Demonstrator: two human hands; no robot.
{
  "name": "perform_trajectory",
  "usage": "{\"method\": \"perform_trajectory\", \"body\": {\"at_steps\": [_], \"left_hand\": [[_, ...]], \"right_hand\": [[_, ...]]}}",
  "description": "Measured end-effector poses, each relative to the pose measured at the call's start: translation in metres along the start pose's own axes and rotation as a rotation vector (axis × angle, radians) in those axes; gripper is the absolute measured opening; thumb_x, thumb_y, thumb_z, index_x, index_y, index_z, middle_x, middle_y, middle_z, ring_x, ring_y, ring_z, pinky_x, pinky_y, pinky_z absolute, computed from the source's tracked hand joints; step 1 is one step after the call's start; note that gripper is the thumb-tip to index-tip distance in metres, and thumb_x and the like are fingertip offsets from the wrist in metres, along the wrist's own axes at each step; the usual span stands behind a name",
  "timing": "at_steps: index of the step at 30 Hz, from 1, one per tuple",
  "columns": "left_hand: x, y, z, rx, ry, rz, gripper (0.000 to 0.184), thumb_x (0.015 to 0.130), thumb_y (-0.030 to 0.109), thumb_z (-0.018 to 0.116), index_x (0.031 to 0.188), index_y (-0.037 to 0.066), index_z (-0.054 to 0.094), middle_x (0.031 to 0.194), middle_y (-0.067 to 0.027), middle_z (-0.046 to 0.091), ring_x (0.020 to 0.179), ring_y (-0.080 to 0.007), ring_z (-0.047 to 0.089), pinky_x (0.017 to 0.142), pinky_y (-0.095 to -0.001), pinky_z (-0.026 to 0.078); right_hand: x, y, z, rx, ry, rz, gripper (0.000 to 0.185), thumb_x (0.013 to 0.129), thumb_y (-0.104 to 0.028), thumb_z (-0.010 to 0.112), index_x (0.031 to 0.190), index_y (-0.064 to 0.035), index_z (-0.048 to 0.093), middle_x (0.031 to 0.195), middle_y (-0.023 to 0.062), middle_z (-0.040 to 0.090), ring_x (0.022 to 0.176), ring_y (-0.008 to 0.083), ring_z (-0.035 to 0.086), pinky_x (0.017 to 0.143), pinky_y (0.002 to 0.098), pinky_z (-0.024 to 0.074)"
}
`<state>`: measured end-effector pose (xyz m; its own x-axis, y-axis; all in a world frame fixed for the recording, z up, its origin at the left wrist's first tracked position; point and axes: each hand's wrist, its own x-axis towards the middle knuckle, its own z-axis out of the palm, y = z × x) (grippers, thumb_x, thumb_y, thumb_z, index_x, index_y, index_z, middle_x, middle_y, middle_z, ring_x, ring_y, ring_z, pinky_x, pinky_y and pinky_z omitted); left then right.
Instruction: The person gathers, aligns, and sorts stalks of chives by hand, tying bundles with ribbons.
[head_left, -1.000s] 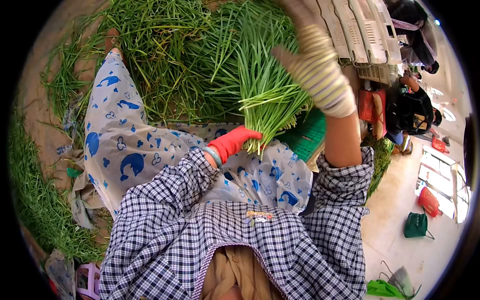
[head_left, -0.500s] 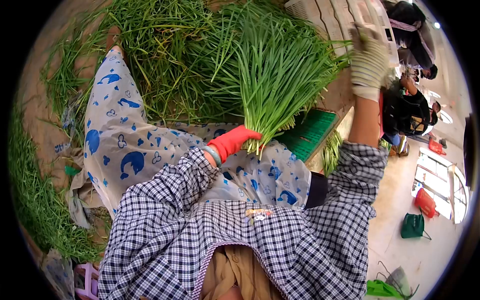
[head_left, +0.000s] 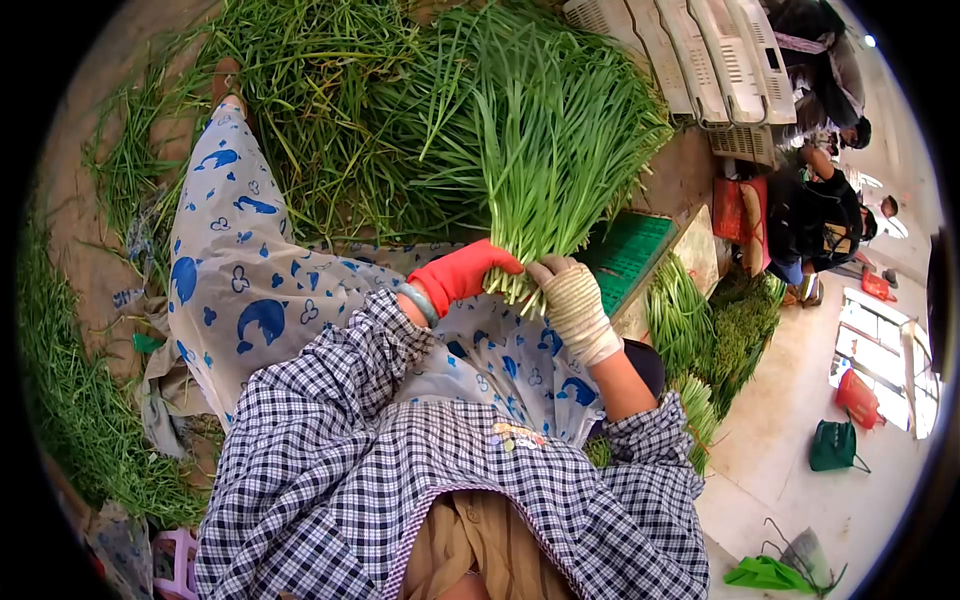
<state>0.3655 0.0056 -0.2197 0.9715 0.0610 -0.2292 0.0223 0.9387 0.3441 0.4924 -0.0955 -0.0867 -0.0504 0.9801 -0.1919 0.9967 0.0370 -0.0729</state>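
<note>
A thick bunch of green chives [head_left: 575, 150] fans out in front of me, leaves pointing away and pale stem ends toward my lap. My left hand [head_left: 462, 278], in a red glove, is closed around the stems near their base. On the other side, my right hand [head_left: 578, 310] wears a pale striped knit glove. Its fingers are bent against the cut stem ends, close to the left fingertips; the exact grip is partly hidden. A whitish sheet with blue dolphins [head_left: 262, 325] covers my legs beneath the bunch.
Loose chives [head_left: 330, 110] lie heaped ahead and to the left. A green board [head_left: 632, 262] sits right of the bunch, with bundled chives [head_left: 678, 312] beyond. Pale plastic crates [head_left: 690, 60] are stacked at upper right. Another person [head_left: 820, 220] is farther right. A purple stool [head_left: 177, 562] stands lower left.
My right hand has come down and inward from the far leaf tips to the stem ends beside my left hand. The left hand keeps its hold on the bunch.
</note>
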Motion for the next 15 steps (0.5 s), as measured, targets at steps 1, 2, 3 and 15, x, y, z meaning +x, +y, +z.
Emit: {"method": "perform_trajectory", "body": {"at_steps": [1,2,3,15], "left_hand": [[-0.003,0.004,0.002,-0.052,0.034,-0.078,0.03,0.084,0.012,0.06,0.111,-0.002,0.061,0.099,-0.0093,0.068,0.085,-0.0209,0.066,0.075,-0.0335,0.054],[-0.003,0.004,0.001,-0.132,0.017,-0.11,0.028,0.084,0.014,0.062,0.109,0.0,0.062,0.096,-0.0083,0.068,0.084,-0.0197,0.066,0.074,-0.0346,0.054],[-0.003,0.002,0.002,-0.134,0.02,-0.106,0.028,0.084,0.014,0.062,0.109,0.0,0.062,0.096,-0.0083,0.068,0.084,-0.0197,0.066,0.074,-0.0346,0.054],[0.013,-0.017,0.019,-0.256,0.025,-0.031,0.024,0.089,0.015,0.065,0.108,0.001,0.063,0.092,-0.0089,0.069,0.075,-0.0165,0.068,0.066,-0.0288,0.056]], "right_hand": [[-0.005,-0.002,0.002,-0.003,0.004,-0.002,0.038,0.075,-0.003,0.062,0.113,-0.0085,0.063,0.098,0.0157,0.062,0.08,0.0308,0.063,0.069,0.0374,0.0533],[-0.009,-0.004,0.005,0.114,0.006,0.088,0.037,0.076,-0.001,0.062,0.112,-0.0073,0.063,0.098,0.0155,0.061,0.083,0.03,0.063,0.07,0.0356,0.0534],[-0.013,-0.006,0.008,0.231,0.005,0.176,0.036,0.076,0.001,0.062,0.111,-0.0061,0.063,0.099,0.0153,0.061,0.086,0.0293,0.063,0.072,0.0338,0.0535],[-0.007,0.025,0.006,1.067,-0.122,0.451,0.028,0.079,0.001,0.068,0.105,-0.0007,0.059,0.108,0.0051,0.054,0.096,0.0158,0.058,0.084,0.0303,0.0489]]}}
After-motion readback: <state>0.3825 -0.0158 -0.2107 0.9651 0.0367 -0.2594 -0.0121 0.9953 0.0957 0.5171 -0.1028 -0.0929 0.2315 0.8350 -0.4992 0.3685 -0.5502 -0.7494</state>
